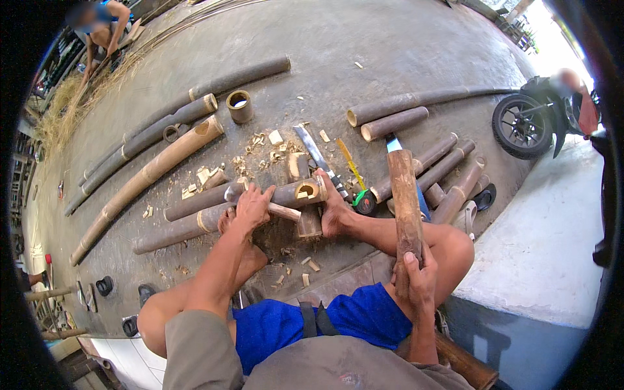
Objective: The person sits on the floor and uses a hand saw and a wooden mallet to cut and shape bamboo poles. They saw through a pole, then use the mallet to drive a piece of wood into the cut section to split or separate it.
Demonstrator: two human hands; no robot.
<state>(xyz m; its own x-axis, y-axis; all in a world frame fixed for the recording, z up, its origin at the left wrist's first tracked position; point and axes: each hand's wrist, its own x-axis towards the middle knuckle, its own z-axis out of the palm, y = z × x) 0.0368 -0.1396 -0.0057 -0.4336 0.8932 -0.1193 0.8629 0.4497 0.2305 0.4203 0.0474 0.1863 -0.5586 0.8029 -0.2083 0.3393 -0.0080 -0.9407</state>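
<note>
A bamboo pole (pixel 172 232) lies across the floor in front of me, with an oval opening cut near its right end. It rests on a short bamboo piece (pixel 309 224), and my bare feet are against it. My left hand (pixel 253 207) is over the pole, closed around a tool with a pale wooden handle (pixel 285 212); its other end is hidden. My right hand (pixel 418 273) grips the lower end of a thick wooden club (pixel 405 201), raised upright above my right knee and apart from the bamboo.
Wood chips (pixel 275 138), a long blade (pixel 313 148) and a green-black tape measure (pixel 365 201) lie beyond my feet. Bamboo lengths (pixel 149 162) lie left, more bamboo (pixel 458 195) right. A bamboo cup (pixel 240 110) stands farther off. A motorbike (pixel 530 127) stands right; another person (pixel 101 32) works far left.
</note>
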